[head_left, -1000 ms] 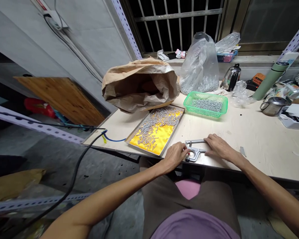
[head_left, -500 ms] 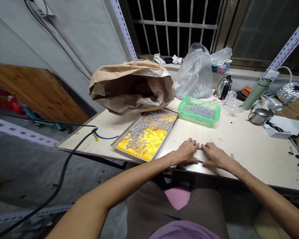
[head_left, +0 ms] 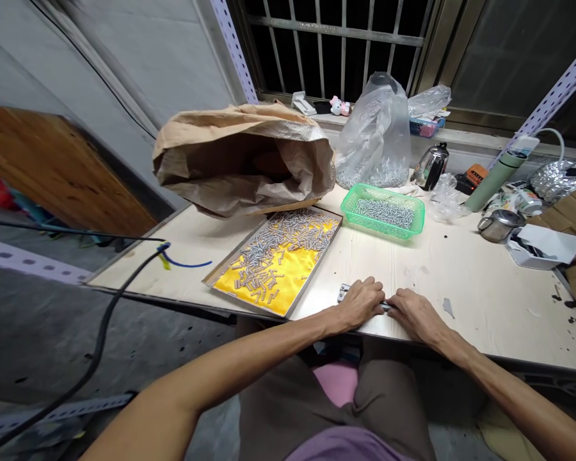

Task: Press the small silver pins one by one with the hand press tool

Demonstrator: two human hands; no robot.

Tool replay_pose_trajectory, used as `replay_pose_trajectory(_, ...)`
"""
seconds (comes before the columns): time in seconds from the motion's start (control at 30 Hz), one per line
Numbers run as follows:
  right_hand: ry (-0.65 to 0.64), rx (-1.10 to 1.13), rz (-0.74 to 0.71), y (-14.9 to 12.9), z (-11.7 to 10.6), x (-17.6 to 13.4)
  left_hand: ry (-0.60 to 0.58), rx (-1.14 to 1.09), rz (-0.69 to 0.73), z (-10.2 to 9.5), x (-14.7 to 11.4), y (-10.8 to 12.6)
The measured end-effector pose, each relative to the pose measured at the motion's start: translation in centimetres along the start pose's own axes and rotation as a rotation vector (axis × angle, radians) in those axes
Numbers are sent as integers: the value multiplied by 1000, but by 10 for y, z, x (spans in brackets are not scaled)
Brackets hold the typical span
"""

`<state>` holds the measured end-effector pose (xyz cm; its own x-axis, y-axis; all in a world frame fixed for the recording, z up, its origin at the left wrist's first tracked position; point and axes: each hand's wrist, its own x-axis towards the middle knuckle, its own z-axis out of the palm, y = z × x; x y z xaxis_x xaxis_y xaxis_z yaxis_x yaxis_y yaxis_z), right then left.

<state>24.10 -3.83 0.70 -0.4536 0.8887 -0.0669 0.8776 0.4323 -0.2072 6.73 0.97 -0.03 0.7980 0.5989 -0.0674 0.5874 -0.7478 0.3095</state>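
Note:
At the front edge of the table, my left hand [head_left: 363,303] is closed over a flat metal piece with holes [head_left: 344,292], whose end shows past the hand's left side. A short grey metal bar [head_left: 386,306] shows in the narrow gap between my hands. From the other side, my right hand [head_left: 415,312] pinches the bar's right end with thumb and fingers. My fingers hide most of the metal, so I cannot tell whether it is one part or two. Left of my hands lies a shallow tray [head_left: 295,308] with yellow lining and many small metal pins [head_left: 264,262].
A green plastic basket [head_left: 348,214] of small metal parts sits beyond my hands. An open brown paper sack [head_left: 244,160] leans over the tray's far end. Behind stand a clear bag [head_left: 377,134], a kettle [head_left: 431,168], a green bottle [head_left: 494,182] and a metal cup [head_left: 500,225].
Two parallel bars spanned the gap between my hands; now one shows, and the gap is narrower. The holed metal end has come into sight left of my left hand. The view has shifted slightly.

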Motion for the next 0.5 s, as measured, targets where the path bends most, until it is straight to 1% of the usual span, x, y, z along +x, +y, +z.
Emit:
replay_pose_trajectory(0.2,51,41,-13,0,-2,-3,26,13,-7,1,2,-1)
replay_pose_trajectory(0.33,50,52,11,5,-3,-7,39,2,52,-1,-4,-2)
replay_pose_trajectory(0.4,65,64,10,12,2,-9,87,-7,55,2,-10,1)
replay_pose_trajectory(0.5,146,121,-27,30,15,-9,215,26,57,12,-21,9)
